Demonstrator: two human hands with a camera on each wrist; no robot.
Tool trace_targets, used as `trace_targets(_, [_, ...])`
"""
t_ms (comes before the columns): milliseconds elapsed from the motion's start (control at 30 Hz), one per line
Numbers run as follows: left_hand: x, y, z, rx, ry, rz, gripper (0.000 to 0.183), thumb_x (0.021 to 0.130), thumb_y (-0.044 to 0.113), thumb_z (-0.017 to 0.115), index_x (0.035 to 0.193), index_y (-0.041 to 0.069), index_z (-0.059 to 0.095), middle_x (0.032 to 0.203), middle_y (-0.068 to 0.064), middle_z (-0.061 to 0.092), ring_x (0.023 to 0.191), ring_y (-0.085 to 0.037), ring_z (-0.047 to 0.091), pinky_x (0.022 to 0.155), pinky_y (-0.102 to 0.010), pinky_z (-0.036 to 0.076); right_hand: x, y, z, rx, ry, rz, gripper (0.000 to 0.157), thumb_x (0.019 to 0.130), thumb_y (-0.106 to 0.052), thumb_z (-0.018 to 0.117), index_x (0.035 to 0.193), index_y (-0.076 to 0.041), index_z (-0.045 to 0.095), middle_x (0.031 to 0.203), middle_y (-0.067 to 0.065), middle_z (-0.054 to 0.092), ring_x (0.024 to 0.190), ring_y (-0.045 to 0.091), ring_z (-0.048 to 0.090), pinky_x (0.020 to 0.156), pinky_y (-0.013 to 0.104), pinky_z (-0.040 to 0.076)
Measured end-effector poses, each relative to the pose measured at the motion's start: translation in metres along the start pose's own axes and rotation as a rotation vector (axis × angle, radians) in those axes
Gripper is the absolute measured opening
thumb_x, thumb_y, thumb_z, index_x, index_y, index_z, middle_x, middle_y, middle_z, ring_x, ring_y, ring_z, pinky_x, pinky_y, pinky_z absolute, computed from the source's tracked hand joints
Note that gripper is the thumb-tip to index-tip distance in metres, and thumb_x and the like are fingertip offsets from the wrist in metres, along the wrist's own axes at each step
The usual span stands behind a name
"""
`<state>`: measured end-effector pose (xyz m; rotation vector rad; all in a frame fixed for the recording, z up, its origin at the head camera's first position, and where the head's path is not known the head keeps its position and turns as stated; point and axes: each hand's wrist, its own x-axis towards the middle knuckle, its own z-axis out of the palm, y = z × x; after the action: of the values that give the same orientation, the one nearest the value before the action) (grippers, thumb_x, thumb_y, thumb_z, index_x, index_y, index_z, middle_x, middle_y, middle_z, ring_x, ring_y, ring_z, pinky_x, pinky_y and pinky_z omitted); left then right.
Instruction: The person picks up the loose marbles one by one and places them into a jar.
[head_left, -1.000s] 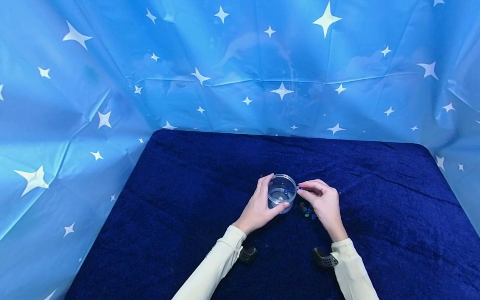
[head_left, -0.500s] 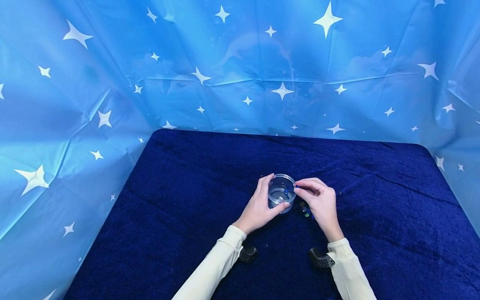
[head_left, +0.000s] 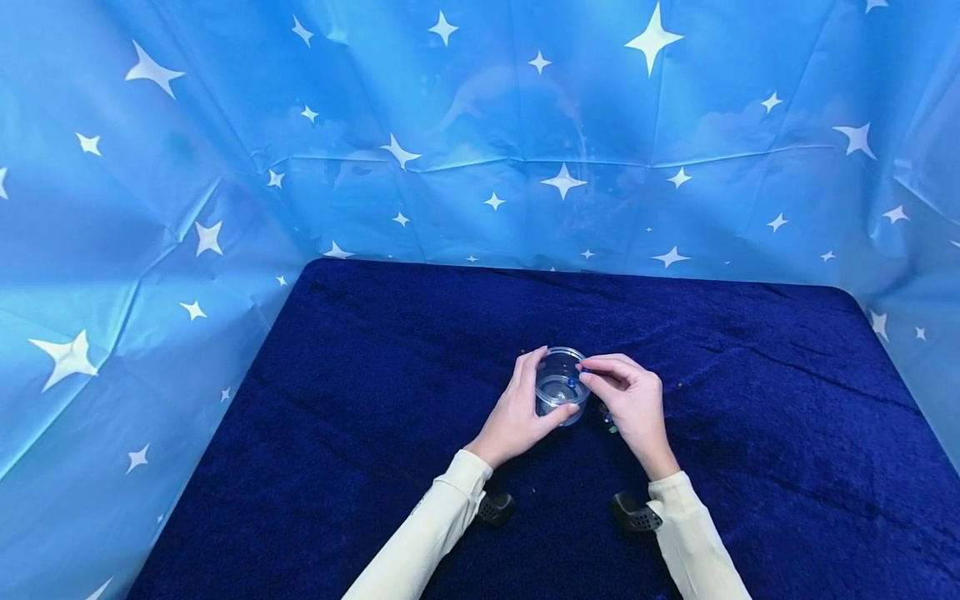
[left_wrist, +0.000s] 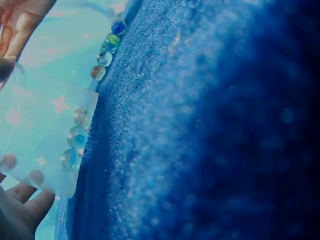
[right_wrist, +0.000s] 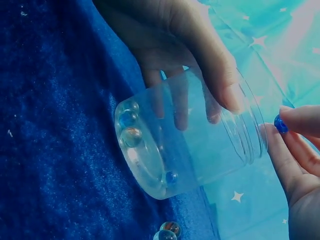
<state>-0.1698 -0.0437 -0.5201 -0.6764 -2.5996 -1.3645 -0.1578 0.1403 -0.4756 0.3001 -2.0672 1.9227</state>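
Observation:
A clear plastic jar (head_left: 557, 408) stands upright on the dark blue cloth, its mouth uncovered. My left hand (head_left: 517, 417) grips the jar's side, thumb in front and fingers behind. Between thumb and fingertips my right hand (head_left: 636, 408) pinches a blue glass marble (right_wrist: 281, 123), held at the jar's rim. Several marbles (right_wrist: 131, 137) lie on the jar's bottom, among them a blue one (right_wrist: 171, 177). Outside, beside the jar, more loose marbles (left_wrist: 111, 42) rest on the cloth; in the head view my right hand partly hides them.
Dark blue velvety cloth (head_left: 390, 375) covers the table. Blue sheeting (head_left: 480, 108) with white stars rises behind it and along both sides. A black device (head_left: 495, 508) sits at my left wrist, another (head_left: 636, 512) at my right.
My right hand has moved left with the blue marble, from beside the jar to over the edge of its mouth. It now covers more of the loose marbles. The left hand holds still.

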Motion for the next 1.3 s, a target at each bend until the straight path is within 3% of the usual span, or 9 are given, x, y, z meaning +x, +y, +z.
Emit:
trace_targets(267, [-0.0001,0.0027,-0.0009,0.016,0.007,0.005,0.089,0.089,0.032,0.081,0.154,-0.002,0.031,0.15,-0.018,0.042,0.137,-0.034,0.049,0.115,-0.046,0.039,-0.0013,-0.0003,0.0014,-0.056,0.006,0.002,0.011,0.09,0.005,0.076,0.101,0.006,0.078,0.101,0.023,0.073,0.075,0.002,0.064,0.052,0.015,0.046])
trace_targets(567, [-0.0001,0.002,-0.0006,0.03,0.012,0.013,0.088,0.09,0.033,0.08,0.155,0.002,0.03,0.15,-0.018,0.042,0.137,-0.034,0.049,0.115,-0.045,0.039,-0.0014,0.0,0.0021,-0.13,0.013,-0.007,0.011,0.089,0.003,0.078,0.1,0.004,0.079,0.098,0.016,0.074,0.067,0.003,0.062,0.048,0.016,0.044])
trace_targets(667, [-0.0001,0.0019,-0.0006,0.031,0.011,0.014,0.088,0.09,0.033,0.08,0.155,0.002,0.03,0.15,-0.018,0.042,0.137,-0.034,0.048,0.115,-0.045,0.039,-0.0013,0.0011,0.0022,-0.141,0.016,-0.021,0.011,0.089,0.003,0.078,0.1,0.004,0.079,0.097,0.017,0.074,0.067,0.002,0.063,0.048,0.015,0.044])
trace_targets(900, [-0.0005,0.0021,-0.001,0.027,0.006,0.013,0.087,0.091,0.034,0.079,0.155,0.002,0.03,0.149,-0.018,0.043,0.135,-0.034,0.05,0.114,-0.046,0.04,-0.0002,0.0033,0.0045,-0.18,0.013,-0.112,0.012,0.087,0.008,0.078,0.098,0.005,0.079,0.097,0.017,0.076,0.083,0.004,0.069,0.074,0.012,0.053])
trace_targets(967, [-0.0005,0.0022,-0.0011,0.026,0.004,0.013,0.087,0.091,0.034,0.08,0.155,0.002,0.031,0.149,-0.018,0.043,0.135,-0.034,0.05,0.114,-0.046,0.04,-0.0001,0.0038,0.005,-0.202,0.014,-0.136,0.012,0.086,0.009,0.078,0.098,0.005,0.079,0.097,0.016,0.076,0.085,0.006,0.07,0.075,0.013,0.054])
trace_targets(1200, [-0.0003,0.001,-0.0011,0.026,0.003,0.008,0.089,0.089,0.035,0.08,0.155,0.002,0.03,0.149,-0.018,0.042,0.136,-0.033,0.049,0.114,-0.046,0.039,0.0004,0.0034,0.0059,-0.236,0.007,-0.192,0.014,0.085,0.01,0.078,0.098,0.004,0.08,0.097,0.013,0.077,0.087,0.029,0.074,0.078,0.012,0.053])
trace_targets(1300, [-0.0005,0.001,-0.001,0.026,0.004,0.01,0.089,0.089,0.035,0.08,0.155,0.002,0.03,0.15,-0.018,0.042,0.137,-0.033,0.048,0.115,-0.046,0.039,0.0005,0.0023,0.0073,-0.247,0.002,-0.216,0.013,0.086,0.009,0.078,0.098,0.005,0.08,0.096,0.014,0.077,0.086,0.032,0.074,0.079,0.011,0.053])
